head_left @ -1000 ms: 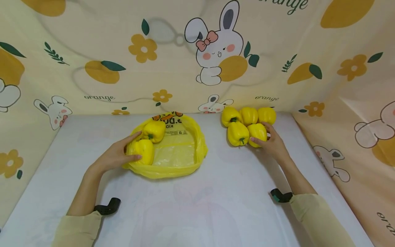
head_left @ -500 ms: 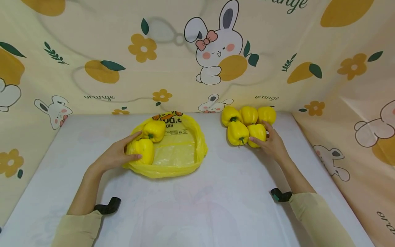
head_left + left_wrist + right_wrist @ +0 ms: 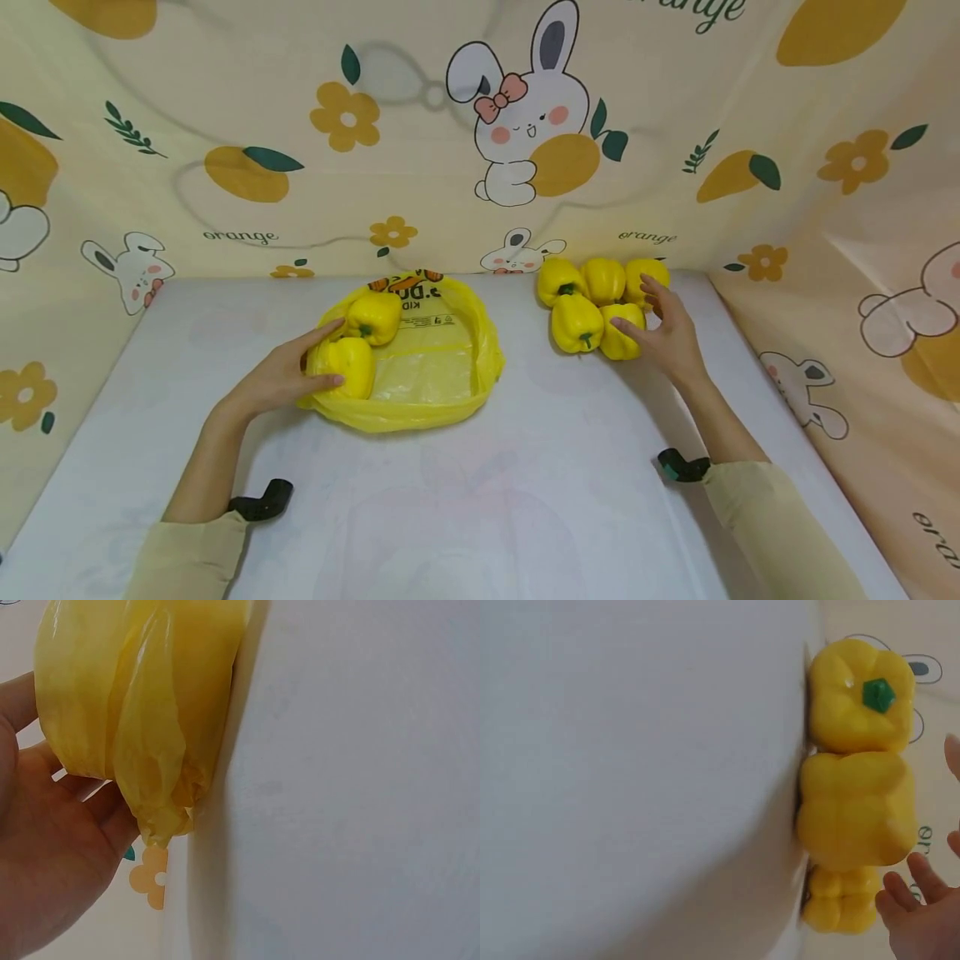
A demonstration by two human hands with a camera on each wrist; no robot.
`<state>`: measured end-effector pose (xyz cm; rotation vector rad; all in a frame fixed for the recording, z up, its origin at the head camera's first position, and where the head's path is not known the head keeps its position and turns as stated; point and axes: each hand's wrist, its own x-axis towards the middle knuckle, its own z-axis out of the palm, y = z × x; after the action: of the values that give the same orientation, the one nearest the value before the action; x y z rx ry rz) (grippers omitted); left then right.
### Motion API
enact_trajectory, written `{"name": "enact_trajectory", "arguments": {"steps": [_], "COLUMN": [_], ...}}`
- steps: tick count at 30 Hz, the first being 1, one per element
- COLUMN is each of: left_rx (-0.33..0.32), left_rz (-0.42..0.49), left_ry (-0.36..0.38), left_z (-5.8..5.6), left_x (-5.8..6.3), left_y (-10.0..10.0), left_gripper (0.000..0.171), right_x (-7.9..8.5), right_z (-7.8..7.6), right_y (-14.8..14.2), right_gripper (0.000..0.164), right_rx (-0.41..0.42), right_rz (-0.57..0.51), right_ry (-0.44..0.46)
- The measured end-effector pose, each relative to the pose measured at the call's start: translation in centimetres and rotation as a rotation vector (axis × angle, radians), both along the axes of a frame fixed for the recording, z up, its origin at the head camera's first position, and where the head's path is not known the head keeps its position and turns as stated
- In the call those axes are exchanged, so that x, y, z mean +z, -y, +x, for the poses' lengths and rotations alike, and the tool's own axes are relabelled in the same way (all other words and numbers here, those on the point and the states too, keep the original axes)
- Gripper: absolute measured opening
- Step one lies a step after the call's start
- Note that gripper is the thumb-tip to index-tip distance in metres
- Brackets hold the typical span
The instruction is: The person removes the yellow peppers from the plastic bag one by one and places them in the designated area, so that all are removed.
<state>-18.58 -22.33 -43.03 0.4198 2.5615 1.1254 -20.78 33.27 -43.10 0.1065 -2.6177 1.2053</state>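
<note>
A yellow plastic bag [image 3: 420, 417] lies with its mouth spread wide and rim rolled down, two yellow bell peppers [image 3: 375, 318] at its left side. My left hand [image 3: 281, 379] grips that side, thumb over the nearer bell pepper [image 3: 352, 367] and the other fingers around the bag's wall. In the left wrist view the bag [image 3: 142, 690] hides the fingertips. Several more yellow bell peppers [image 3: 577, 323] sit in two rows at the right. My right hand [image 3: 670, 337] hovers at the right end of the front row, fingers spread and holding nothing; the right wrist view shows its fingertips apart from the peppers.
A white-covered table [image 3: 480, 508] carries everything. Behind it and along its sides hangs a printed cloth [image 3: 637, 108] with rabbits and oranges, close to the back row of peppers. A black wrist camera [image 3: 262, 502] sits on each forearm.
My right hand has loosened from the front-right bell pepper and lifted slightly away, its fingers spreading wider. That pepper has tilted slightly. My left hand and the bag stay put.
</note>
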Motion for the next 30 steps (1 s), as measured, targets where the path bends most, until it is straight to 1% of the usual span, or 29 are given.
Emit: {"name": "enact_trajectory", "arguments": {"steps": [3, 8, 12, 19, 22, 25, 28, 30], "left_rx": [0.005, 0.007, 0.008, 0.009, 0.013, 0.011, 0.004, 0.003], "left_rz": [0.002, 0.022, 0.020, -0.004, 0.003, 0.001, -0.012, -0.023], "left_ry": [0.003, 0.013, 0.013, 0.002, 0.017, 0.022, -0.003, -0.009], "left_z": [0.1, 0.2, 0.2, -0.3, -0.1, 0.1, 0.1, 0.1], "left_x": [0.0, -0.1, -0.1, 0.3, 0.3, 0.3, 0.2, 0.1], "left_y": [0.1, 0.1, 0.1, -0.1, -0.1, -0.2, -0.2, -0.3], "left_gripper": [0.088, 0.089, 0.089, 0.089, 0.090, 0.091, 0.091, 0.091], "right_x": [0.4, 1.1, 1.7, 2.9, 3.2, 3.4, 3.8, 3.8], "right_z": [-0.5, -1.1, -1.5, -2.1, -2.0, -1.9, -2.0, -2.2], "right_y": [0.4, 1.5, 2.6, 4.8, 6.0, 7.4, 8.8, 9.6], "right_gripper": [0.077, 0.071, 0.069, 0.068, 0.068, 0.068, 0.068, 0.068], "right_rx": [0.006, 0.053, 0.080, 0.151, 0.175, 0.209, 0.252, 0.268], "right_rz": [0.000, -0.031, -0.029, -0.034, -0.026, -0.029, -0.049, -0.055], "right_ry": [-0.048, -0.109, -0.128, -0.094, -0.064, -0.057, -0.046, -0.012]}}
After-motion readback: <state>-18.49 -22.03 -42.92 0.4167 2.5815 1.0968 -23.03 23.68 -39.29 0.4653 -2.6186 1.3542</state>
